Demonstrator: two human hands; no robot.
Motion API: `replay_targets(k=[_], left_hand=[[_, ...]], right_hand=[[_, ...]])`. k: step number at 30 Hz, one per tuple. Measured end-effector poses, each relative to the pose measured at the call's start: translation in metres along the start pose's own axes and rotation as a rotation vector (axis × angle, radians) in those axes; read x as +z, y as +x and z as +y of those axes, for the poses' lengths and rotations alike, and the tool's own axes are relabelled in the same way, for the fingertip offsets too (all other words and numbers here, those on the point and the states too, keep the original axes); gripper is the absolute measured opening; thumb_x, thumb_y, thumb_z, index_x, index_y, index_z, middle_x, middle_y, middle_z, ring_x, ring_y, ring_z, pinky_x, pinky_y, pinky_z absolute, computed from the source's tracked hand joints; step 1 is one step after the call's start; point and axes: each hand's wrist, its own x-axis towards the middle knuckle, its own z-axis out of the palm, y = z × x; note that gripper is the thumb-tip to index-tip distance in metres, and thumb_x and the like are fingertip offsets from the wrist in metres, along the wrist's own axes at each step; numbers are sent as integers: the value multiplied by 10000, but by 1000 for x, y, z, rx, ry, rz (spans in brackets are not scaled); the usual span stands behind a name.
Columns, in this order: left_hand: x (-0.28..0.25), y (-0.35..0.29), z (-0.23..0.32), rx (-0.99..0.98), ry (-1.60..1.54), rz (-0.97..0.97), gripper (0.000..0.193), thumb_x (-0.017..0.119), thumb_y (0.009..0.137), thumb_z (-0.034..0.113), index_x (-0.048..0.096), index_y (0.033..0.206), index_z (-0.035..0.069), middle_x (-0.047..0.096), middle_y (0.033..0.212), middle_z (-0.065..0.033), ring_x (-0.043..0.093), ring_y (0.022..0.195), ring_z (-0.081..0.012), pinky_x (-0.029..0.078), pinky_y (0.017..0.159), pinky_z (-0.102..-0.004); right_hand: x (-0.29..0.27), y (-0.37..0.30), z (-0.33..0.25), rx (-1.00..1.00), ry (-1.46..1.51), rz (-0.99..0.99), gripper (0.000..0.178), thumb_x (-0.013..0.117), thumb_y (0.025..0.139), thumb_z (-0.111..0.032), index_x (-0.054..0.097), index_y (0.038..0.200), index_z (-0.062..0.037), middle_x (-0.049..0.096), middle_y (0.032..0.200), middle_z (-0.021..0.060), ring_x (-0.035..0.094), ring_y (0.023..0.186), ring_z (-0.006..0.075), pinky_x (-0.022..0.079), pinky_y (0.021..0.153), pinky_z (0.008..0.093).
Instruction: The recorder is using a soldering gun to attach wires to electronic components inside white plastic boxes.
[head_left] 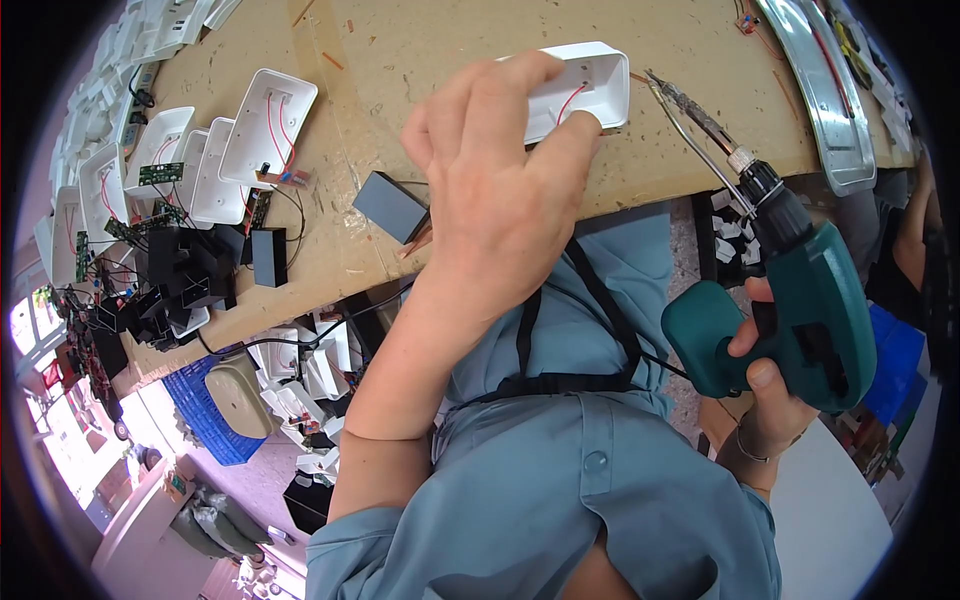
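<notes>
My left hand (500,170) is closed round the left part of a white plastic housing (606,95) at the table's front edge. Its fingers reach over the far wall and the thumb bends over the near one. Red wires stand up inside the housing; the hand covers the rest of it. To the right, my right hand (775,395) grips a green pistol-shaped soldering gun (815,300) by the handle. Its dark tip and thin metal feed tube point up and left, just right of the housing. A black box (391,207) lies left of my left wrist.
Several white housings (265,130) with red wires lie at left, beside circuit boards (161,174) and a heap of black boxes (180,270). A metal tray (835,130) lies far right. A black cable (270,342) hangs by the table edge. Another person's arm (915,210) shows at right.
</notes>
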Motion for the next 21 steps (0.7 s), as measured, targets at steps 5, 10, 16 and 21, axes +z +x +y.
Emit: replay_targets(k=[5,10,16,21], left_hand=[[8,-5,4,-26,-162,11,159,600,691,46,584,848,66,575,942,-42,542,798,-206,349,712,-334],[11,-6,7,-70,-229,23,112,595,753,71,559,858,60,586,805,-55,554,708,-201,367,652,-323],[4,-3,9,-109,-288,-27,107,595,766,75,557,863,53,568,715,-68,543,654,-228,369,636,-324],[1,-3,11,-232,-396,-56,107,588,764,61,558,866,53,557,740,-71,536,668,-239,368,634,-328]], right_hand=[[-1,1,2,-32,3,-21,633,717,722,-279,458,1156,102,573,1027,223,576,652,146,470,584,233],[0,0,5,-47,13,-19,628,714,726,-277,457,1153,105,572,1025,227,576,650,147,469,569,234],[1,2,5,-49,5,-12,629,712,728,-292,461,1141,112,573,1018,232,576,644,147,467,558,234],[2,3,7,-53,7,-5,632,712,728,-295,461,1137,116,575,1013,231,577,639,145,465,553,233]])
